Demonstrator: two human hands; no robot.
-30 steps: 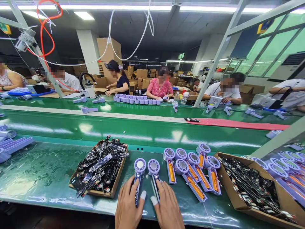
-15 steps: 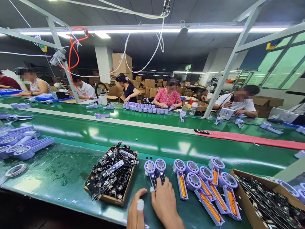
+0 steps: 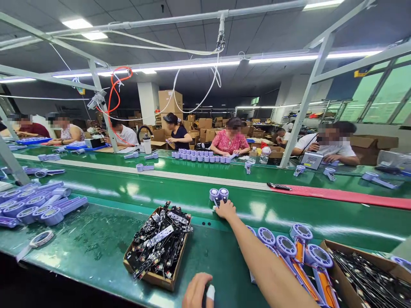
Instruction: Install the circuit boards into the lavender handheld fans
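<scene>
Right hand (image 3: 225, 210) has its fingers bunched together against two purple handheld fans (image 3: 218, 196) just ahead of it, nice way to keep them steady; left hand (image 3: 198, 291) is back low, can't tell its grip.

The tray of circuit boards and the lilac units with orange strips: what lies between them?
In the head view, the person's right arm crosses there, above the green bench.

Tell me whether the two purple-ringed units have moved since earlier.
Yes: the two purple-ringed units have gone forward, past the cardboard tray of circuit boards, onto the green belt, at the right hand.
</scene>
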